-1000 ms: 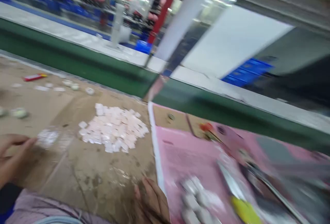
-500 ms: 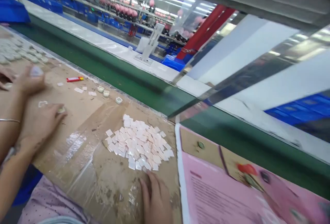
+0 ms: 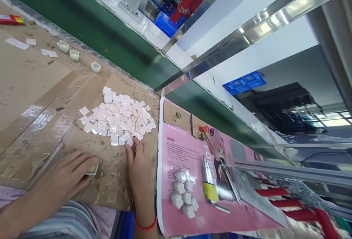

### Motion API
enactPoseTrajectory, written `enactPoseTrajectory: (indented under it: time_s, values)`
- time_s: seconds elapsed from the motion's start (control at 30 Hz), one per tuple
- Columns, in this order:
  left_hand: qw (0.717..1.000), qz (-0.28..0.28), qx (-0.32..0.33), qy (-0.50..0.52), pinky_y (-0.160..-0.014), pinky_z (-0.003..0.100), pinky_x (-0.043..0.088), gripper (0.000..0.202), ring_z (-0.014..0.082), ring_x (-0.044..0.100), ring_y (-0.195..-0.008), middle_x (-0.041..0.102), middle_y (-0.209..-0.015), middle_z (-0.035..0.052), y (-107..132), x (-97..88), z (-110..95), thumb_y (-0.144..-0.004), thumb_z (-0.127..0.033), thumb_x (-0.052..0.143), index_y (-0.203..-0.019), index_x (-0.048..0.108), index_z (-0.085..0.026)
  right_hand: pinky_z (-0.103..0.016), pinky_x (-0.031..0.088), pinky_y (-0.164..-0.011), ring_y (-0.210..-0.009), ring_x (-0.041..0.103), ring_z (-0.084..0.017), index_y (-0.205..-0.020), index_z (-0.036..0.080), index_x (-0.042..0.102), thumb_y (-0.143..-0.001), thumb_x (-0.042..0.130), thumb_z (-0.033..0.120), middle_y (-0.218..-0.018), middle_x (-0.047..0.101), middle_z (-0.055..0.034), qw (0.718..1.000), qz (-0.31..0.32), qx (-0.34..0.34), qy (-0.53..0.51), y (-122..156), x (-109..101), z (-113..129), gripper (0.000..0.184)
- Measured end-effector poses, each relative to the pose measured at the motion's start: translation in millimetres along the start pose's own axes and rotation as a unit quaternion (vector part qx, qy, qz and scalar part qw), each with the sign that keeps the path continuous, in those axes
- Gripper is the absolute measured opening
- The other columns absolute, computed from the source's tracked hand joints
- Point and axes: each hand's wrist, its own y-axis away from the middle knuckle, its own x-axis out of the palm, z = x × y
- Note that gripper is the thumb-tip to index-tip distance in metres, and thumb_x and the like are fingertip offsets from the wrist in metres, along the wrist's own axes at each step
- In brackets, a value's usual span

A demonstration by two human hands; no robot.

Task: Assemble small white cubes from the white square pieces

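Note:
My left hand [image 3: 75,171] rests low over the cardboard-covered table, its fingers curled around a small white piece with a yellow-green face [image 3: 92,169]; much of that piece is hidden. In front of both hands lies a loose heap of small pale pink squares [image 3: 123,116], some of them glossy. My right hand [image 3: 139,160] reaches the heap's near edge. Its thumb and index finger are stretched out and apart, with their tips at a pale square [image 3: 130,142]. A red bead bracelet circles the right wrist.
Small pale cup-like pieces [image 3: 95,67] stand along the table's far edge, before a green belt [image 3: 110,44]. On the pink printed mat [image 3: 176,147] at right lie several whitish faceted pieces [image 3: 178,187], a yellow-handled cutter [image 3: 210,191] and a wrench [image 3: 229,180]. A metal post [image 3: 187,72] rises beyond.
The view has swung right and down, bringing the mat's tools into sight. My left hand has come nearer me with the small piece. The right hand stays at the heap's edge. Another person's hands have left view.

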Motion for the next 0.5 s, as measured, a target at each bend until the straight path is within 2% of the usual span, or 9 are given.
enactPoseTrajectory:
  time_s: [0.1, 0.2, 0.27, 0.37, 0.5]
  values:
    - [1.000, 0.009, -0.025, 0.004, -0.094, 0.029, 0.051, 0.035, 0.0181, 0.059, -0.110, 0.058, -0.121, 0.0032, 7, 2.6, 5, -0.104, -0.042, 0.032, -0.131, 0.045, -0.025, -0.030, 0.054, -0.072, -0.086, 0.063, -0.018, -0.106, 0.017, 0.060, -0.101, 0.037, 0.033, -0.094, 0.063, -0.0075, 1.000, -0.003, -0.011, -0.018, 7, -3, -1, 0.029]
    - [0.999, 0.000, -0.035, 0.012, -0.096, 0.025, 0.050, 0.039, 0.0158, 0.058, -0.112, 0.054, -0.128, 0.0013, 13, 0.3, 7, -0.104, -0.048, 0.029, -0.133, 0.044, -0.027, -0.031, 0.053, -0.082, -0.093, 0.061, -0.017, -0.099, 0.018, 0.061, -0.101, 0.038, 0.025, -0.096, 0.064, -0.0068, 0.999, -0.007, -0.019, -0.033, 18, -3, 0, 0.024]
    - [0.999, -0.006, -0.035, 0.018, -0.101, 0.020, 0.045, 0.038, 0.0122, 0.056, -0.114, 0.053, -0.129, -0.0008, 15, -1.0, 5, -0.104, -0.048, 0.032, -0.132, 0.045, -0.027, -0.033, 0.053, -0.083, -0.096, 0.060, -0.018, -0.105, 0.016, 0.059, -0.100, 0.042, 0.026, -0.101, 0.062, -0.0092, 0.999, -0.017, -0.007, -0.035, 21, -2, 1, 0.021]
    - [0.999, -0.017, -0.024, 0.025, -0.109, 0.015, 0.032, 0.037, 0.0099, 0.050, -0.119, 0.051, -0.130, -0.0017, 15, -0.9, 3, -0.103, -0.047, 0.036, -0.133, 0.045, -0.025, -0.037, 0.053, -0.083, -0.104, 0.058, -0.022, -0.118, 0.015, 0.054, -0.099, 0.045, 0.036, -0.113, 0.059, -0.0143, 0.999, -0.008, 0.016, -0.037, 17, -3, 1, 0.030]
    - [0.999, -0.020, -0.007, 0.027, -0.112, 0.016, 0.027, 0.038, 0.0111, 0.048, -0.120, 0.051, -0.129, -0.0010, 13, 0.1, 4, -0.104, -0.045, 0.035, -0.133, 0.045, -0.024, -0.038, 0.052, -0.081, -0.096, 0.059, -0.023, -0.099, 0.016, 0.063, -0.100, 0.041, 0.030, -0.100, 0.062, -0.0100, 0.998, 0.039, 0.002, -0.055, 6, -7, -2, 0.026]
